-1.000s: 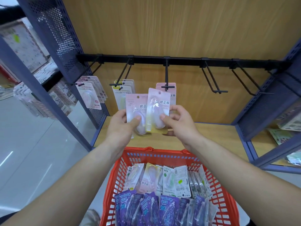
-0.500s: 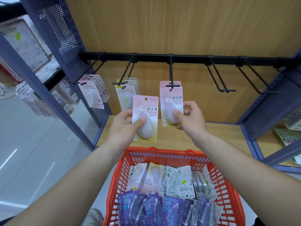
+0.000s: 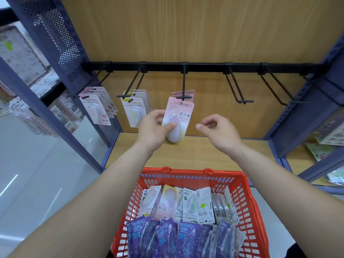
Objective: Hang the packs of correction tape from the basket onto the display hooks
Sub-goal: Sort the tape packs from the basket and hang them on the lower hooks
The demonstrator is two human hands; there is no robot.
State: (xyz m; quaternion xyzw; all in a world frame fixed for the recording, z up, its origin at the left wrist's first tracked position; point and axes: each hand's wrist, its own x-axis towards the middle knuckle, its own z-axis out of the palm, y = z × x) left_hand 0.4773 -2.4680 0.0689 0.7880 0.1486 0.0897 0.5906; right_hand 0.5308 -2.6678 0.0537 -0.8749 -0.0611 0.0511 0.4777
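The left hand (image 3: 152,127) pinches a pink correction tape pack (image 3: 177,121) below the centre hook (image 3: 184,97). The right hand (image 3: 217,131) is loosely curled and empty. If the hang-hole misses the hook, the pack may fall.

A stationery shop aisle: carded correction tape packs (image 3: 96,110) hang from black display hooks (image 3: 184,82) on a rail (image 3: 204,65) between blue perforated metal shelving panels (image 3: 61,43), with a red plastic shopping basket (image 3: 186,173) of stock below.
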